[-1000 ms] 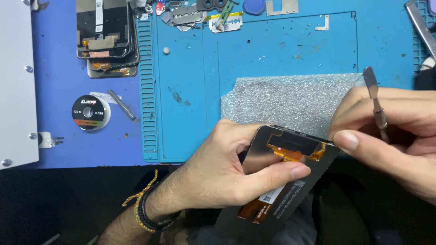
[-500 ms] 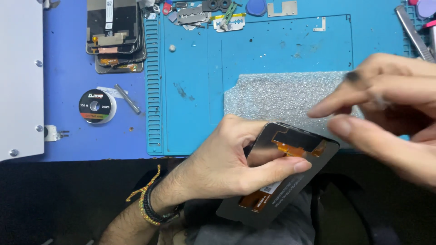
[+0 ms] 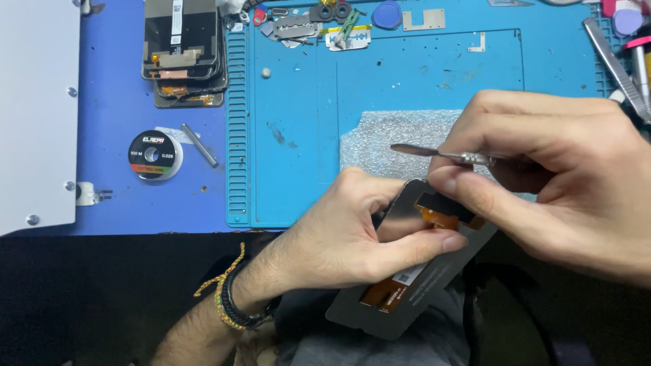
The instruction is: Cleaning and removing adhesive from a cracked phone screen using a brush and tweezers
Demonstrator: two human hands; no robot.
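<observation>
Down near the front edge of the bench, the left hand (image 3: 346, 234) grips a flat dark-grey phone display panel with orange flex cables on its back (image 3: 400, 285) — thumb laid across the panel's back, the other fingers curled round its far edge, so the hand is closed firmly on it. The panel is tilted, held above the person's lap just in front of the blue silicone work mat (image 3: 298, 135). The right hand (image 3: 556, 176) pinches a slim metal spatula tool (image 3: 434, 153) between thumb and forefinger, fingers closed tight on the handle; its flat tip points left, hovering just over the panel's top edge and a sheet of silvery foam padding (image 3: 386, 139). Well apart on the left lie a black spool of fine wire (image 3: 154, 154), a small metal rod (image 3: 200, 145) and a stack of dark phone screens (image 3: 182, 51). Metal tweezers (image 3: 614, 61) rest at the mat's right edge.
</observation>
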